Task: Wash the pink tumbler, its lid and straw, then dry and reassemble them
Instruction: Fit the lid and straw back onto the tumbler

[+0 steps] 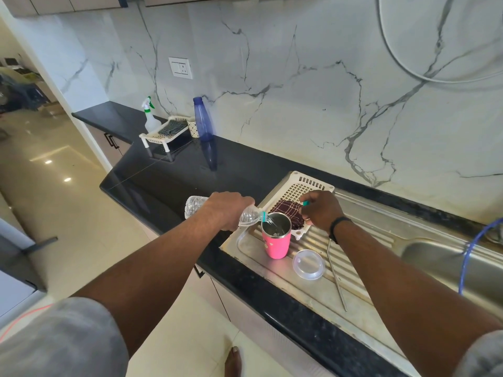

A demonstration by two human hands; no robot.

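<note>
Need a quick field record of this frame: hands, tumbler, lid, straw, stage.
left hand: grips clear bottle, tipped, pouring into tumbler
right hand: pinches teal cap
tumbler: upright on drainboard, open
lid: flat on drainboard, right of tumbler
straw: lying on drainboard
stage: water going in; drying not yet begun

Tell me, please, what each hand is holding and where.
The left hand grips the clear water bottle around its middle; the right hand pinches its teal cap.

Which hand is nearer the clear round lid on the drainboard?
Right. The right hand sits above the clear round lid, over the white basket; the left hand is farther left, tilting the clear plastic bottle.
</note>
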